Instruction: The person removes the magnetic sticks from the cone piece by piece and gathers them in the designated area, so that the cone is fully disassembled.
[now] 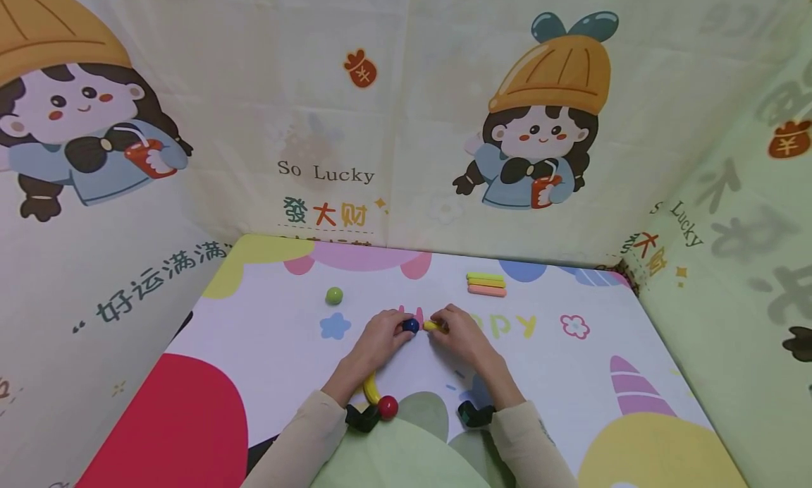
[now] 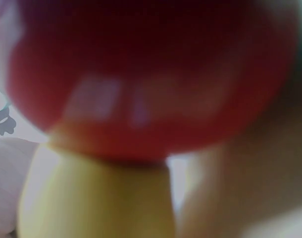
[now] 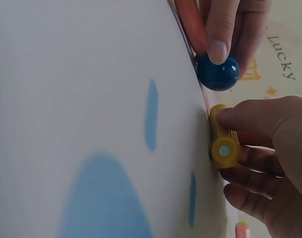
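A dark blue ball [image 1: 411,325] is held at the fingertips of my left hand [image 1: 380,336], thumb against it in the right wrist view. Just to its right, my right hand [image 1: 459,333] pinches a short yellow stick [image 3: 223,136], its round end showing a pale blue centre. A small gap separates ball and stick. Beside the left fingers in the right wrist view shows a reddish-orange stick-shaped thing [image 3: 190,25], partly hidden. By my left wrist lie a yellow toy banana [image 1: 371,388] and a red ball [image 1: 388,407]; both fill the blurred left wrist view.
A green ball [image 1: 333,295] sits at the back left of the patterned tabletop [image 1: 266,333]. Several coloured sticks [image 1: 486,284] lie side by side at the back right. A printed cloth wall [image 1: 419,192] rises behind the table and along both sides.
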Tool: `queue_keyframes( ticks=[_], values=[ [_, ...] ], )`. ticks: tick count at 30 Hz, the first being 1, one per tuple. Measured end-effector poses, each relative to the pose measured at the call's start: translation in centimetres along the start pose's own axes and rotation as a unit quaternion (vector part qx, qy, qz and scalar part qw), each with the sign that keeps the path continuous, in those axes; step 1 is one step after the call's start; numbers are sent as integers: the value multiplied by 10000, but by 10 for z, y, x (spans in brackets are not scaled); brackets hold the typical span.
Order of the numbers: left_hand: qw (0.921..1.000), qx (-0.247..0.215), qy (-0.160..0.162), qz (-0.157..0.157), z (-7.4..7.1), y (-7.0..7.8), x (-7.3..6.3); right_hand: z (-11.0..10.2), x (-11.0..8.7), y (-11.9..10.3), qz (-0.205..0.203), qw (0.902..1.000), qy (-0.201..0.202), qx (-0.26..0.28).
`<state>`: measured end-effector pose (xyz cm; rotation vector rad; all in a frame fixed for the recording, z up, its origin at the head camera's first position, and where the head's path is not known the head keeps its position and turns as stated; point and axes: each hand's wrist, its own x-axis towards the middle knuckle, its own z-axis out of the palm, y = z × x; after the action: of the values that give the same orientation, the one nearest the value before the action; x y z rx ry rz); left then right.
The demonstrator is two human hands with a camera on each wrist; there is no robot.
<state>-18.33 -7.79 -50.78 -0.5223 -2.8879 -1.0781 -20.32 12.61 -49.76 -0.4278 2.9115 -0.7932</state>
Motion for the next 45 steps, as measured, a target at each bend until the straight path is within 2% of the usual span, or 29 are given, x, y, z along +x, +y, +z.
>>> queue_keyframes(
  ticks=[7,17,31,45],
  values=[
    [10000,-24,5,-17,0,0,0,-4,-3,5,-113,9997,163,-157],
    [9999,-110,-23,-21,0,0,1,-15,4,18,651,9970,405,77],
    [9999,-112,24,55,0,-1,0,-33,9,57,889,9901,1086,77],
    [9999,-98,45,42,0,0,-1,-45,3,82,1270,9828,1337,100]
  ],
)
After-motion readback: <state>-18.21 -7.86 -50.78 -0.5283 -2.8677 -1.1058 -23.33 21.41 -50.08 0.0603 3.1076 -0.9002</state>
